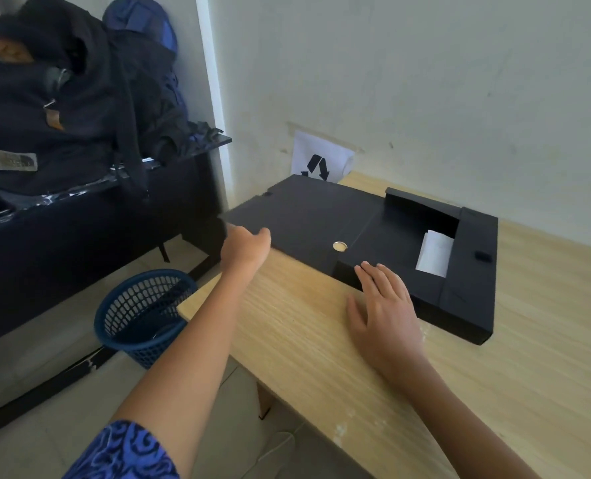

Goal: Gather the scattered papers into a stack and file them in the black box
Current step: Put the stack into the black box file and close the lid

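The black box lies flat on the wooden table, against the wall. Its wide cover flap is spread out to the left and reaches past the table's edge. Inner flaps partly cover the box, and a strip of white papers shows through the gap between them. My left hand holds the flap's near left edge, fingers tucked under it. My right hand lies flat with straight fingers, fingertips on the near inner flap and palm over the table.
A blue mesh wastebasket stands on the floor left of the table. Dark backpacks sit on a black bench further left. A white sheet with a recycling sign leans on the wall behind the box.
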The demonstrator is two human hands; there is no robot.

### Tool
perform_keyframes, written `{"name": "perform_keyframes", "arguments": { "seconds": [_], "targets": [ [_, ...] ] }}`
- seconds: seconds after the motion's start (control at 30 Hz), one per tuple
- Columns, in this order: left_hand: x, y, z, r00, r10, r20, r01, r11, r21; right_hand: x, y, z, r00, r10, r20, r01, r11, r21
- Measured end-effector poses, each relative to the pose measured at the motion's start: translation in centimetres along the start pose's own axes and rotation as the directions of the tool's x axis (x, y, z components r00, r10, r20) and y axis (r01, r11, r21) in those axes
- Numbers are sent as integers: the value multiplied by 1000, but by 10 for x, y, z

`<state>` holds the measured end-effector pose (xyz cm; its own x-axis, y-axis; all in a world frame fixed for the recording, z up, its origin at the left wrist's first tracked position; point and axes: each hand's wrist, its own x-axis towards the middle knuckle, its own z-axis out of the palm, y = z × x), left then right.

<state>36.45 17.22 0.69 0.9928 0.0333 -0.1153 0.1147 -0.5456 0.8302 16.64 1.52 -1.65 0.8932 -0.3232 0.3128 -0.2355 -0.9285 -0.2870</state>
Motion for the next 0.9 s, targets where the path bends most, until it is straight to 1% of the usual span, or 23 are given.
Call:
{"name": "perform_keyframes", "arguments": {
  "seconds": [0.07,0.13,0.27,0.3,0.37,0.43,0.47,0.5,0.53,0.57,0.6,0.63,0.67,0.7,0.73,0.8,0.83,0.9],
  "targets": [
    [0,7,5,996,62,-69,-73,983,-167,0,2,0,1000,-5,-1,5,1000,15],
    [-3,13,10,982,162,-101,-185,938,-293,0,2,-1,1000,-5,-2,5,999,35],
    [-23,34,14,935,329,-129,-352,831,-431,-1,1,-5,1000,-2,-1,2,999,46],
    [-29,39,15,916,380,-132,-397,803,-444,-1,1,-6,1000,8,9,-8,998,69],
    [-42,49,16,867,487,-109,-486,773,-407,-2,0,-8,999,37,26,-41,986,162],
    [-57,59,17,802,595,-53,-574,743,-345,-2,0,-16,996,77,45,-87,950,301],
    [-66,63,18,769,639,-25,-611,723,-324,-2,0,-24,992,110,69,-128,908,400],
    [-73,66,19,738,675,1,-642,702,-308,1,0,-33,981,156,113,-192,822,536],
    [-82,69,21,704,710,30,-673,679,-293,4,4,-44,962,218,165,-270,666,695],
    [-89,71,25,670,740,59,-700,656,-282,9,10,-56,933,282,222,-333,453,827],
    [-96,72,28,637,766,92,-724,635,-270,15,20,-68,899,348,265,-355,228,907],
    [-102,73,31,602,788,128,-746,612,-262,21,32,-81,860,427,279,-329,46,943],
    [-108,72,34,564,809,164,-768,587,-256,26,46,-93,820,504,269,-289,-39,956],
    [-113,72,37,522,830,194,-792,557,-250,28,61,-104,791,560,244,-265,-45,963],
    [-117,71,40,482,848,218,-817,526,-237,30,75,-116,779,592,209,-255,-6,967],
    [-123,70,47,418,873,253,-863,468,-190,32,99,-131,787,595,162,-260,82,962],
    [-126,69,50,391,879,272,-883,441,-158,33,108,-135,791,595,140,-279,147,949],
    [-131,67,57,349,879,325,-909,402,-112,30,120,-143,803,592,78,-344,351,871]
  ]
}}
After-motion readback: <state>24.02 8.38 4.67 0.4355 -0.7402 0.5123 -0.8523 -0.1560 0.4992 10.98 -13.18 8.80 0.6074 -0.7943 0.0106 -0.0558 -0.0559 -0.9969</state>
